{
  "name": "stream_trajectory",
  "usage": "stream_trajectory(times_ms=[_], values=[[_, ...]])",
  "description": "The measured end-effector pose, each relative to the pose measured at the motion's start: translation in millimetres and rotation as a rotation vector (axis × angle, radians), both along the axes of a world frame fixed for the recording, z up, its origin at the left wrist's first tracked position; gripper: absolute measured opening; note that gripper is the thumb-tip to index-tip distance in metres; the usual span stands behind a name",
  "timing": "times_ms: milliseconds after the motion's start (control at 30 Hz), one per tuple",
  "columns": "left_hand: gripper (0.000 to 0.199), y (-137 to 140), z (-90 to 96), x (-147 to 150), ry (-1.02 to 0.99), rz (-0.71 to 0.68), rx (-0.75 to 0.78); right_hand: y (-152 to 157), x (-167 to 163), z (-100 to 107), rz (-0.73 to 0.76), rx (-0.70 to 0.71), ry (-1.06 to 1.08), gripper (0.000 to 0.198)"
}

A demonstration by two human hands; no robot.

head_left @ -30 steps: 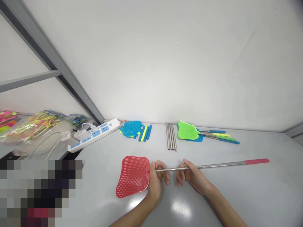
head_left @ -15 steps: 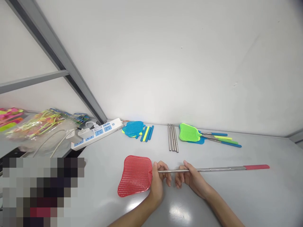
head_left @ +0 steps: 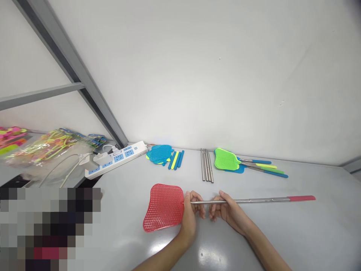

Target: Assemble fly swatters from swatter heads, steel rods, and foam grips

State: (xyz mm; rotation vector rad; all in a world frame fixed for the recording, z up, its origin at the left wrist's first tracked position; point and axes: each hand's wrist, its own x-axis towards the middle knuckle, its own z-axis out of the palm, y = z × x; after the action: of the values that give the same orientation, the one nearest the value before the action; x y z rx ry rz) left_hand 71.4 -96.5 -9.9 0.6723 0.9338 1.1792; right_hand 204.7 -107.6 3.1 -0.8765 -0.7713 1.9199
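- Left hand (head_left: 190, 214) clamped on the red swatter (head_left: 165, 207) at its neck, thumb up.
- Rod (head_left: 261, 200) nearly level over the table (head_left: 310, 233), bridging both hands.
- Right hand (head_left: 231, 212) curled loosely about the rod, thumb on top, forearm slanting down rightward.
- Grip (head_left: 301, 198) farther right, beyond both hands.

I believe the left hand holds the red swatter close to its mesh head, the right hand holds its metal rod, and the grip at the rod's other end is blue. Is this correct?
Not quite: the head view shows that the grip is red. The left hand is close to the mesh head, and the right hand holds the metal rod.
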Motion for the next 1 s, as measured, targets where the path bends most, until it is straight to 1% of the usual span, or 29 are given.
stream_trajectory(times_ms=[133,300,467,633,767,867,1000], values=[[0.045,0.3,-1.5,0.8,0.025,-0.017,-0.019,-0.4,-3.4,-3.6,-0.004,0.036,-0.036,0.041],[0.042,-0.1,0.5,0.9,0.036,-0.054,-0.003,0.9,-5.8,-7.1,-0.001,0.092,-0.063,0.038],[0.037,-0.8,6.0,2.5,0.067,-0.163,0.063,1.4,-7.7,-1.8,0.039,0.174,-0.094,0.035],[0.032,-1.2,8.9,2.6,0.067,-0.221,0.102,1.4,-7.9,2.8,0.070,0.168,-0.089,0.035],[0.015,-1.5,7.3,-0.4,0.037,-0.319,0.153,2.3,-7.0,-4.7,0.053,0.167,-0.075,0.041],[0.013,-1.8,6.2,-1.6,0.031,-0.360,0.179,3.0,-6.9,-9.9,0.049,0.164,-0.069,0.043],[0.011,-1.3,5.3,-1.0,0.065,-0.380,0.212,3.8,-7.3,-9.7,0.052,0.167,-0.059,0.044]])
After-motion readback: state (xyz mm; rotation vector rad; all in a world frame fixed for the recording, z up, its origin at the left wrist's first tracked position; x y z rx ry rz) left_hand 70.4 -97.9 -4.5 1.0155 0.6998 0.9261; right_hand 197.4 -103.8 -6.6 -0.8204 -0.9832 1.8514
